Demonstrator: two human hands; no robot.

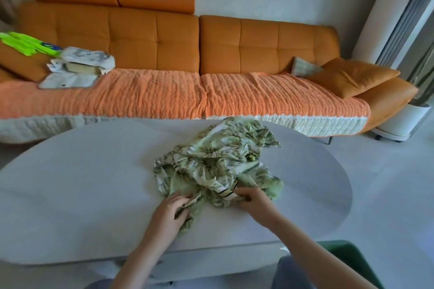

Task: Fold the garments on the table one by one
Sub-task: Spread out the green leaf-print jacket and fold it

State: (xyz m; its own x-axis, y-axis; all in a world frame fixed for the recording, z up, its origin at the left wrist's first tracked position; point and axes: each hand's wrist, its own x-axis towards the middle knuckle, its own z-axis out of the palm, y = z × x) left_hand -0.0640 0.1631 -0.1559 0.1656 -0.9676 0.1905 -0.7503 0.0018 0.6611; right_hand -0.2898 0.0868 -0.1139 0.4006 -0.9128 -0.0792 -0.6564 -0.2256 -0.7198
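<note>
A crumpled green and white leaf-print garment (218, 162) lies in a heap on the white oval table (82, 183), right of its middle. My left hand (170, 212) grips the garment's near left edge, fingers curled into the cloth. My right hand (252, 199) pinches the near edge by a black-striped trim, a little to the right. Both hands sit at the side of the heap closest to me.
An orange sofa (178, 42) stands behind the table, with folded pale garments (79, 65) stacked on its left seat and cushions (352, 75) at the right. A green chair (347, 263) shows at the lower right. A white column (385, 19) stands far right.
</note>
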